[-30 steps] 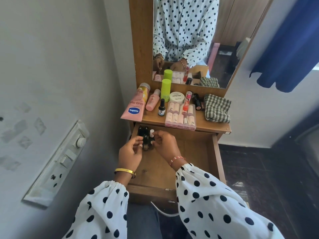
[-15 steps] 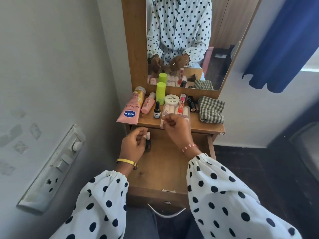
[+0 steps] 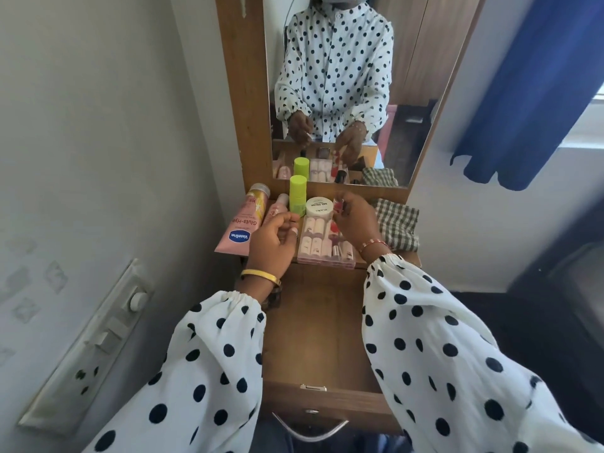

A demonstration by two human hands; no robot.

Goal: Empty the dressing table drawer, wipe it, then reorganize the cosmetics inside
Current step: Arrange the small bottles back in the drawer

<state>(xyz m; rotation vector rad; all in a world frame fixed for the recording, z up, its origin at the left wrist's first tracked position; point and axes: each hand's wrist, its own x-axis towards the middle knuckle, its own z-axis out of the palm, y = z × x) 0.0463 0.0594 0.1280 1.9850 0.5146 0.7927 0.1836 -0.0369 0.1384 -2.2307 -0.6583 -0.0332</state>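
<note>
Lifted from drawer (image 3: 320, 325) to tabletop (image 3: 389, 260): both hands. Left hand (image 3: 273, 245) curled on something hidden, right hand (image 3: 354, 220) pinching red bottle (image 3: 339, 206). Drawer seemingly emptied; wiping, reorganizing left.

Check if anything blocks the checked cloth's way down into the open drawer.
Nothing visible does. The checked cloth lies just right of the right hand, and the drawer floor in view is bare; the sleeves hide its sides.

Two hands (image 3: 274, 243), two pink tubes (image 3: 243, 220), one green bottle (image 3: 297, 194), one white jar (image 3: 319, 207)
</note>
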